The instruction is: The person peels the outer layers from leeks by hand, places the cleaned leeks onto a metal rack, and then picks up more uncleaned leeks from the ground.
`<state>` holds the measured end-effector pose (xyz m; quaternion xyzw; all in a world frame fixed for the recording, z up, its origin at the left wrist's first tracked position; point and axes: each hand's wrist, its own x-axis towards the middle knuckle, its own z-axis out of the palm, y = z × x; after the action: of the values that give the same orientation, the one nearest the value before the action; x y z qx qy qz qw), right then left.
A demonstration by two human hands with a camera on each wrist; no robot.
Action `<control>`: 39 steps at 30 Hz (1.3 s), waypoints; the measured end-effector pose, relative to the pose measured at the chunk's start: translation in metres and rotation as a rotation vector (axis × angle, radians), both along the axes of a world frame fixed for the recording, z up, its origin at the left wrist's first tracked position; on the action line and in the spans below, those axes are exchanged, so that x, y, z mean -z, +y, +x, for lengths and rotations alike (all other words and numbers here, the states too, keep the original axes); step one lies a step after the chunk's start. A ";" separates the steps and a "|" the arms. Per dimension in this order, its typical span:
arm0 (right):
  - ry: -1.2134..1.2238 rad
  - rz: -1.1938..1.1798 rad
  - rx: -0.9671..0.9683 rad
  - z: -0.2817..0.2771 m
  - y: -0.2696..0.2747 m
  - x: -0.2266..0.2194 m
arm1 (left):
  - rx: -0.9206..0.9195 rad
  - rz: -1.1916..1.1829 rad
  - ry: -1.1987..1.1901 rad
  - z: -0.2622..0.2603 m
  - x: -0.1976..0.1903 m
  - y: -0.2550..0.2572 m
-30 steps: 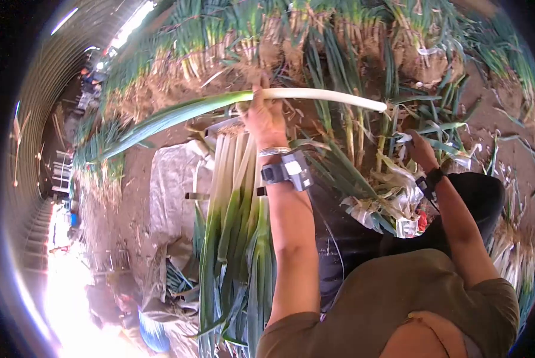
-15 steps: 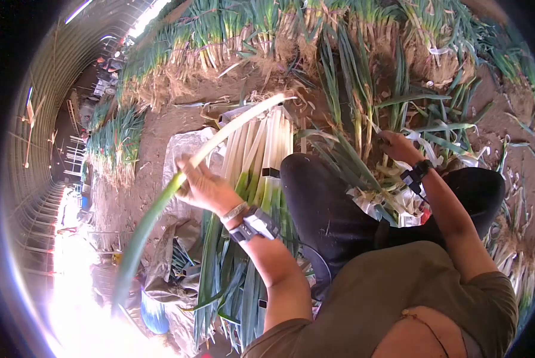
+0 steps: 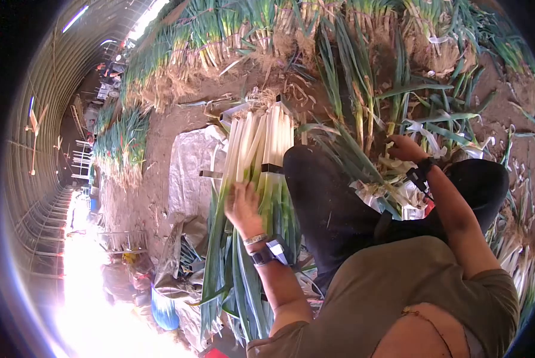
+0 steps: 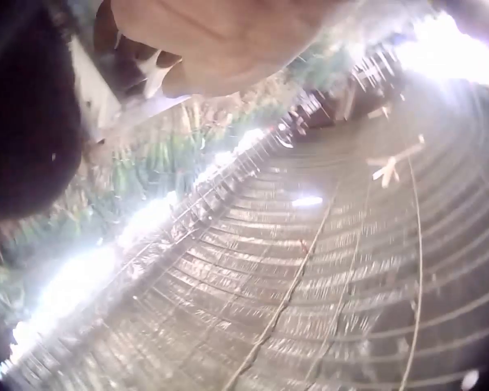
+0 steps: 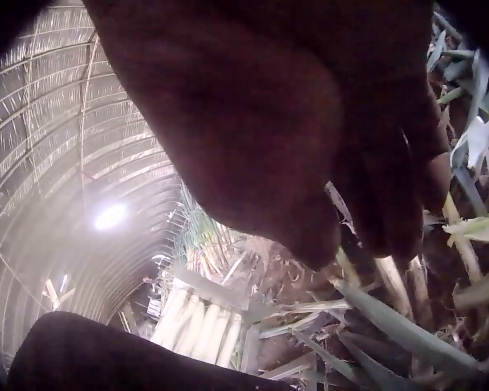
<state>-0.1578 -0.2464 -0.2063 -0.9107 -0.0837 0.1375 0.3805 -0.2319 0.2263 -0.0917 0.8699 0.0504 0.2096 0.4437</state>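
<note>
My left hand (image 3: 242, 209) lies over the trimmed leeks (image 3: 278, 136), its fingers relaxed where the white shafts turn green. The leeks lie side by side between upright metal brackets (image 3: 271, 168), roots away from me. In the left wrist view that hand (image 4: 220, 41) is blurred, with a pale strip showing between its fingers. My right hand (image 3: 406, 148) hovers by my right knee, above loose leek leaves and untrimmed leeks (image 3: 358, 113). Its fingers (image 5: 383, 195) hang loosely curled in the right wrist view, dark against the light, with nothing visibly held.
Bundled leeks (image 3: 207, 51) with dirty roots line the back. Stripped leaves and peelings (image 3: 407, 194) pile up by my legs. A silvery sheet (image 3: 190, 161) covers the ground to the left of the brackets. Beyond it rises a ribbed tunnel wall (image 3: 31, 161).
My left hand swung a peeled leek from the right over to the left and now rests on the bracketed leeks. My right hand moved slightly left from the loose leaves.
</note>
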 end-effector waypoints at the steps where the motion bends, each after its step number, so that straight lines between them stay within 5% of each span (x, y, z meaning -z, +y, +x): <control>1: 0.006 0.004 -0.009 -0.001 0.001 0.004 | -0.178 -0.069 0.056 -0.005 -0.028 -0.004; 2: -0.083 -0.016 -0.014 -0.002 -0.001 0.012 | -0.358 -0.138 0.109 -0.010 -0.046 -0.002; 3: -0.172 -0.035 -0.018 -0.002 -0.002 0.020 | -0.386 0.234 0.118 -0.016 -0.042 0.011; 4: -0.170 -0.026 -0.026 0.000 0.001 0.022 | -0.394 0.242 0.120 -0.025 -0.039 0.019; 6: 0.035 -0.117 -0.077 0.003 0.005 0.025 | -0.257 0.645 0.482 -0.039 -0.034 0.031; 11: 0.008 -0.114 -0.020 -0.013 0.020 0.017 | -0.393 0.639 0.771 -0.036 -0.029 0.017; 16: -0.033 -0.074 -0.101 -0.007 0.007 0.039 | -0.418 0.731 0.724 -0.031 -0.053 0.031; 20: -0.022 -0.117 -0.040 -0.006 0.001 0.055 | -0.456 1.186 0.610 -0.026 -0.116 0.020; 24: -0.204 -0.172 -0.226 -0.006 0.001 0.076 | -0.476 1.464 0.369 -0.024 -0.115 0.040; 27: -0.013 -0.129 -0.045 -0.016 0.013 0.055 | -0.417 1.534 0.402 -0.039 -0.063 0.035; 29: 0.030 -0.001 -0.073 -0.023 0.014 0.039 | -0.174 1.198 0.622 -0.048 -0.031 0.041; 33: 0.070 0.021 -0.116 -0.023 0.008 0.039 | -0.247 0.881 0.507 -0.049 -0.013 0.046; 39: 0.094 -0.080 -0.122 -0.024 0.011 0.053 | -0.191 1.020 0.580 -0.034 -0.002 0.054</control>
<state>-0.1815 -0.2355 -0.2591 -0.9108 -0.1153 0.2064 0.3385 -0.2661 0.2805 -0.0895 0.9866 0.1405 0.0002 -0.0828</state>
